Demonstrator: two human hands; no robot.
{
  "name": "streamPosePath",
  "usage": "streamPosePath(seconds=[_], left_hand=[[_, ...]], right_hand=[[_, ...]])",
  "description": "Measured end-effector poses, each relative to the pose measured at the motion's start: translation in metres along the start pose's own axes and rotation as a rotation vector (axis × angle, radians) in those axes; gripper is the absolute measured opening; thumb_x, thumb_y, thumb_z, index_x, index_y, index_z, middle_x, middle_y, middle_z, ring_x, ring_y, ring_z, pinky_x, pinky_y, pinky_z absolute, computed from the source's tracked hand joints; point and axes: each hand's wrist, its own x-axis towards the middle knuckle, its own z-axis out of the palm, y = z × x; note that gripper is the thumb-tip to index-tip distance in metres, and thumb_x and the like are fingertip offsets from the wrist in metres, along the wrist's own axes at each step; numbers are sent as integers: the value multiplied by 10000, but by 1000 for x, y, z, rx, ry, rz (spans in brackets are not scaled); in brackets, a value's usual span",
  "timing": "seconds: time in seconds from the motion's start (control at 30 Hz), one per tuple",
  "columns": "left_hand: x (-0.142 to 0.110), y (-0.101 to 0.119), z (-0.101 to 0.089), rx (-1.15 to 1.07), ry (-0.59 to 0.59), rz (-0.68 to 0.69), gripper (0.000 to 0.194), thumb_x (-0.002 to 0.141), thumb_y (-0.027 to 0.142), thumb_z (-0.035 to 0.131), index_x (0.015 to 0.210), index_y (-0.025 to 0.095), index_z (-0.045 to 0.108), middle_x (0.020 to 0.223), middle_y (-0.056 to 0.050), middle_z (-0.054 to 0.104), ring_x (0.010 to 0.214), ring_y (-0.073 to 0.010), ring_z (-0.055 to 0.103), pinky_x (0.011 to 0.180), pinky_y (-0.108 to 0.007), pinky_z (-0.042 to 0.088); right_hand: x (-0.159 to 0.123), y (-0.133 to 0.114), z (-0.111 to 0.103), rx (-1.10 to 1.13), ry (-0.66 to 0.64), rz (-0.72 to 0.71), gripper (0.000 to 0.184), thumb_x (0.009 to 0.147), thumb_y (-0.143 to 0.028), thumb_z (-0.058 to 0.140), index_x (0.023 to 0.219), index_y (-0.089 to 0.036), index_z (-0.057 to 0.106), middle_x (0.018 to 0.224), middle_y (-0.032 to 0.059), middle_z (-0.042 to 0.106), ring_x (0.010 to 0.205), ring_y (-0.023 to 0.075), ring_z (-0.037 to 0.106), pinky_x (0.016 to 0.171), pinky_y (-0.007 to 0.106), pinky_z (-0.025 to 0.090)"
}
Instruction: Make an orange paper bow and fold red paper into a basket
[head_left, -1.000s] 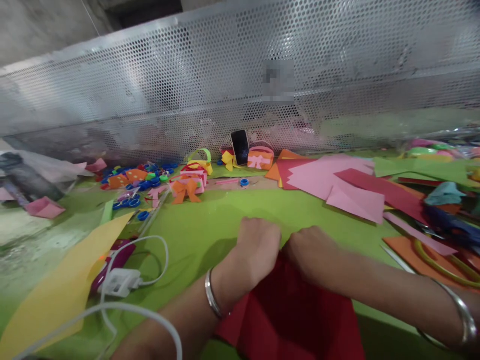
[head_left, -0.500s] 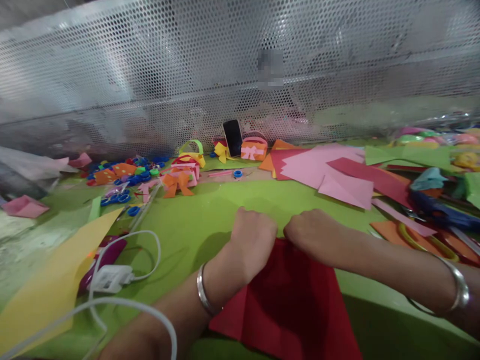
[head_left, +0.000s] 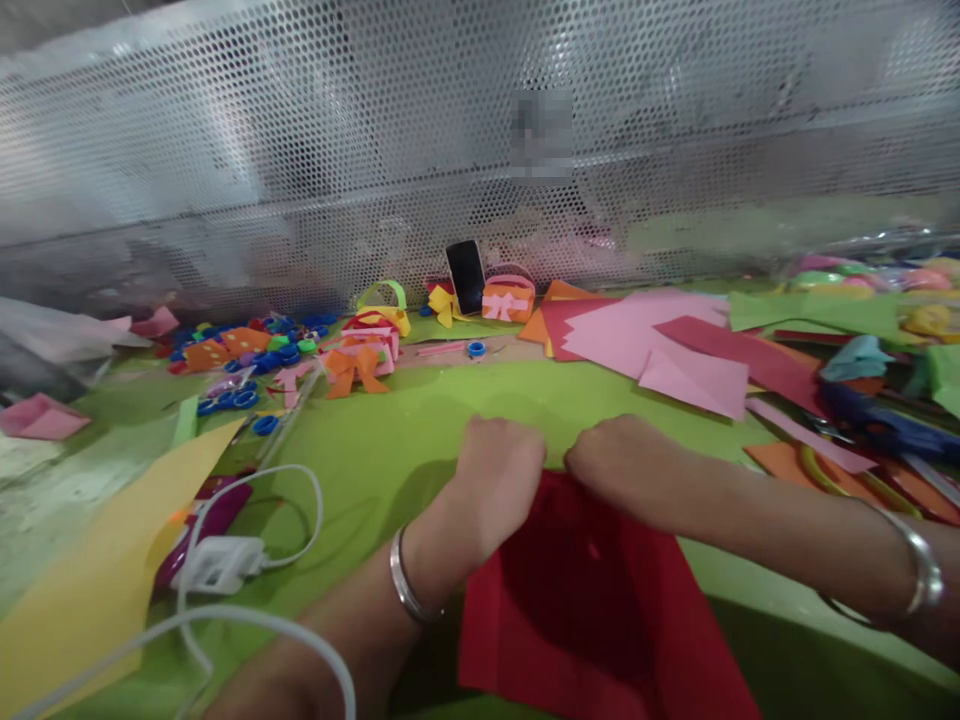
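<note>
A sheet of red paper (head_left: 570, 620) with creases down its sides hangs toward me from between my hands, its near edge running out of the bottom of the view. My left hand (head_left: 501, 470) is closed at the paper's far left corner. At the far right corner my right hand (head_left: 622, 465) is closed too, fingers curled under. Both sets of fingertips are hidden behind the knuckles. A narrow gap separates the two hands, with the paper's far edge showing in it. The paper's sides stand bent up along the creases.
Left lie a yellow sheet (head_left: 90, 580), a white charger (head_left: 221, 562) with its cable, and a purple tool (head_left: 202, 530). Small paper baskets (head_left: 508, 302) and a phone (head_left: 466, 275) stand at the back. Pink sheets (head_left: 645, 330) and blue-handled scissors (head_left: 892, 425) lie right.
The red paper has shifted slightly right at its near end, and its sides now bend up more along the creases. Both hands have stayed nearly in place.
</note>
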Motion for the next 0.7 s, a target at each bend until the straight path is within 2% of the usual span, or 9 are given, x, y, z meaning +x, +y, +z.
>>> streamPosePath(seconds=[0.1, 0.2, 0.4, 0.6, 0.7], left_hand=[[0, 3, -2, 14, -5, 18, 265, 780, 8, 468, 735, 126, 701, 726, -122, 715, 722, -250, 666, 645, -342, 434], [1, 6, -1, 35, 3, 46, 252, 801, 27, 472, 714, 123, 687, 734, -121, 716, 739, -258, 663, 682, -363, 426], [4, 14, 15, 93, 63, 161, 278, 838, 38, 492, 651, 154, 662, 657, -57, 695, 646, -202, 628, 743, -363, 387], [0, 19, 23, 193, 116, 193, 246, 836, 56, 523, 649, 153, 649, 628, -61, 666, 652, -213, 608, 721, -364, 350], [-5, 19, 25, 241, 102, 218, 229, 824, 71, 555, 641, 172, 647, 618, -41, 655, 649, -198, 586, 697, -346, 335]], right_hand=[[-3, 6, 0, -13, -25, 3, 238, 719, -38, 613, 507, -148, 607, 452, 27, 582, 400, 118, 520, 428, 255, 183], [-6, 1, 6, -14, -23, -9, 275, 743, -59, 612, 487, -156, 581, 440, 19, 564, 398, 119, 499, 433, 266, 184], [-10, -12, 16, -39, 9, 0, 283, 762, -67, 612, 498, -164, 584, 457, 20, 566, 437, 125, 508, 457, 260, 224], [-13, -8, 23, -81, 98, 43, 140, 755, -82, 648, 648, -168, 673, 660, 63, 646, 625, 198, 606, 512, 295, 293], [-15, -13, 29, -88, 131, 25, 159, 745, -66, 660, 627, -172, 665, 652, 50, 629, 638, 193, 599, 550, 299, 337]])
